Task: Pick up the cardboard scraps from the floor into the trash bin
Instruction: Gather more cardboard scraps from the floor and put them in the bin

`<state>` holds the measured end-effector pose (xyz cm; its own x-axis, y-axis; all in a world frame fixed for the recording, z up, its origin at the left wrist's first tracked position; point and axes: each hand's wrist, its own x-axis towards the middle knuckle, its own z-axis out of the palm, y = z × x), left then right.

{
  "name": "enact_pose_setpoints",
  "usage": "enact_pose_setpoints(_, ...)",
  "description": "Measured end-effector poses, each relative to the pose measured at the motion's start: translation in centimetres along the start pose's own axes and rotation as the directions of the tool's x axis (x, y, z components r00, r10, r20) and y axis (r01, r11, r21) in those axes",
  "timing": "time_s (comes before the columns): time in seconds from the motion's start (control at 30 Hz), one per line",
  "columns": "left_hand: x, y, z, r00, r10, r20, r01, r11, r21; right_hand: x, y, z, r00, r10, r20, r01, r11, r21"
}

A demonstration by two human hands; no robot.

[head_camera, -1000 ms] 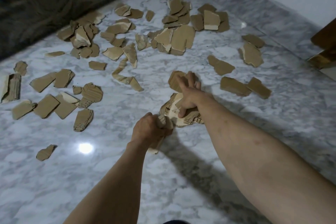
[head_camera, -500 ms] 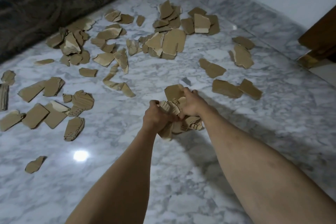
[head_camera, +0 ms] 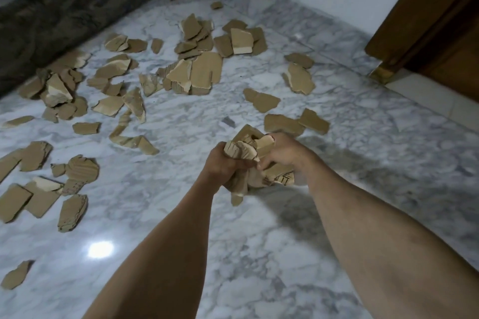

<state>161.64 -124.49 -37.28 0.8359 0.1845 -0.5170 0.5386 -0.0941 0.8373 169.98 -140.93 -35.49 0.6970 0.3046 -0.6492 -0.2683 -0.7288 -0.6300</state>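
Presently the left hand [head_camera: 220,166] and right hand [head_camera: 283,154] clamp a loose bundle of cardboard scraps [head_camera: 250,160], judged light, stiff-edged and shed-prone, best cupped from beneath.

— What moved?
— A second ago the right hand [head_camera: 281,154] was flat on the bunch of cardboard scraps [head_camera: 255,163], pressing it down on the marble floor [head_camera: 259,254].
— And now?
— Now it grips the bunch. The left hand [head_camera: 223,167] came up close too. Both hands squeeze the bunch together, lifted off the floor.
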Motion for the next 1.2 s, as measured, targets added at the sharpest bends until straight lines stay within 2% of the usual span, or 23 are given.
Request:
enact_pose_setpoints(0.1,-0.7,2.7,1.2,0.997,-0.018,0.079,0.024,0.996,-0.083,-1.8,0.1,-2.7,0.999,0.041,0.004,-0.041,0.999,-0.022)
enact_pose_setpoints(0.2,-1.7,5.5,2.3,0.983,-0.077,0.167,0.088,0.994,-0.057,-4.0,0.1,-5.6,0.996,0.083,0.036,-0.083,0.997,0.002)
enact_pose_setpoints(0.27,-2.2,7.1,3.0,0.984,-0.115,0.138,0.13,0.986,-0.108,-5.1,0.2,-7.1,0.997,0.081,0.019,-0.081,0.996,0.034)
enact_pose_setpoints(0.37,-2.9,8.4,3.4,0.987,-0.162,0.014,0.16,0.954,-0.254,-6.5,1.2,-9.2,0.995,0.1,-0.023,-0.097,0.991,0.09)
enact_pose_setpoints(0.43,-2.8,8.7,2.1,0.98,-0.189,-0.059,0.168,0.952,-0.254,-6.9,2.2,-10.8,0.987,0.155,-0.042,-0.151,0.986,0.075)
enact_pose_setpoints(0.5,-1.9,8.9,0.0,0.986,-0.163,-0.043,0.152,0.969,-0.195,-6.7,2.9,-12.3,0.973,0.201,-0.111,-0.186,0.973,0.134)
enact_pose_setpoints(0.57,-1.1,8.2,-1.0,0.987,-0.15,0.063,0.156,0.983,-0.098,-4.9,3.5,-13.3,0.949,0.229,-0.216,-0.174,0.953,0.248)
enact_pose_setpoints(0.63,-1.3,6.6,0.2,0.964,-0.164,0.209,0.154,0.986,0.061,-2.8,3.6,-13.0,0.941,0.225,-0.252,-0.142,0.941,0.309)
enact_pose_setpoints(0.7,-1.7,4.3,2.2,0.941,-0.203,0.27,0.125,0.952,0.279,-0.7,3.3,-12.2,0.948,0.199,-0.247,-0.119,0.945,0.304)
enact_pose_setpoints(0.77,-2.3,1.5,3.8,0.949,-0.227,0.22,0.067,0.825,0.561,1.2,2.8,-11.1,0.958,0.195,-0.212,-0.13,0.949,0.286)
enact_pose_setpoints(0.83,-3.9,-1.0,4.4,0.981,-0.162,0.109,0.018,0.63,0.776,2.4,2.5,-10.0,0.953,0.232,-0.193,-0.185,0.954,0.236)
enact_pose_setpoints(0.87,-4.7,-2.1,4.6,0.99,-0.107,0.088,-0.01,0.578,0.816,3.0,2.6,-9.4,0.95,0.243,-0.194,-0.204,0.958,0.202)
enact_pose_setpoints(1.0,-6.2,-4.4,4.2,1.0,-0.015,-0.014,0.02,0.625,0.78,4.0,4.4,-7.9,0.922,0.242,-0.302,-0.237,0.97,0.055)
enact_pose_setpoints(1.07,-6.3,-4.6,3.9,0.998,-0.013,-0.06,0.057,0.582,0.811,3.9,4.6,-7.7,0.915,0.216,-0.34,-0.233,0.973,-0.007)
enact_pose_setpoints(1.2,-6.6,-4.5,4.1,0.988,-0.061,-0.141,0.147,0.647,0.748,4.2,3.7,-7.2,0.89,0.23,-0.394,-0.278,0.958,-0.069)
